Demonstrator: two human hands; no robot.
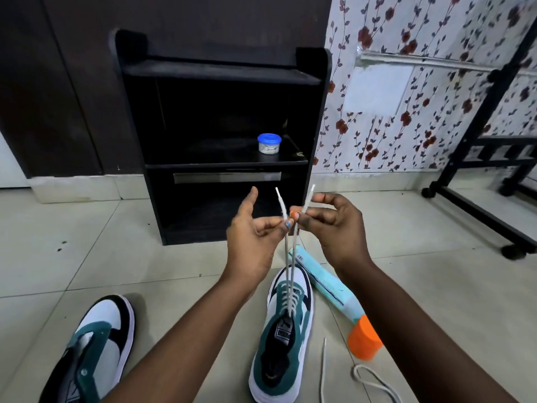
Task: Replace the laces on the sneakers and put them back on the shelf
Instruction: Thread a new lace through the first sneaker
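Observation:
A white and teal sneaker [283, 341] stands on the tiled floor between my forearms, toe away from me. A white lace [290, 257] is threaded through its eyelets, and both ends are drawn up taut above it. My left hand [255, 237] pinches one lace end, and my right hand [334, 228] pinches the other; the two tips stick up side by side. A second matching sneaker [96, 344] lies at lower left without a lace. Ahead of me is the black shelf unit [220, 126].
A loose white lace [366, 376] lies on the floor at lower right. A light blue tube with an orange cap [343, 298] lies right of the laced sneaker. A small blue-lidded jar [269, 143] sits on the shelf. A black wheeled rack [494, 158] stands at right.

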